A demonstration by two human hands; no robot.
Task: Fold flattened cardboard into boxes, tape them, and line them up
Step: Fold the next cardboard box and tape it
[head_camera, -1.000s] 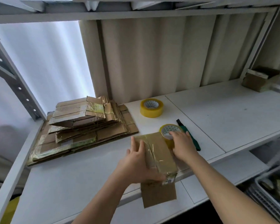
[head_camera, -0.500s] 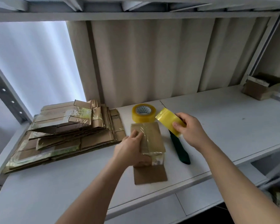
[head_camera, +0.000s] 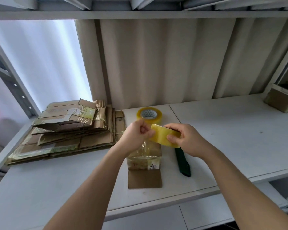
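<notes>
Far to the left of the little box, the stack of flattened cardboard [head_camera: 70, 128] lies by the shelf post: light, stiff sheets, slick where old film clings, best lifted by a long edge. In toward the box, the left hand [head_camera: 136, 135] is clenched tight, thumb and forefinger looking pinched on the free end of the tape; a clear strip seems to run from that pinch down to the box top, though the film is hard to follow. The small cardboard box [head_camera: 144, 161] sits on the table [head_camera: 231, 143] directly below both hands, its near flap lying open and flat toward the front edge. It looks light and hollow, likely to skid or crush if pressed hard, so hold it by the side walls. Just above it, the right hand [head_camera: 183, 138] is grasping the yellow tape roll [head_camera: 165, 136], fingers wrapped over the rim; sticky stuff, prone to fold on itself. Behind the box stands a spare tape roll [head_camera: 149, 115]. Right of the box lies a green cutter [head_camera: 183, 161], close to the front edge, so mind the elbow. Beyond it the table runs wide open, good room for lining up, out to a brown carton [head_camera: 281, 100] at the far right corner.
</notes>
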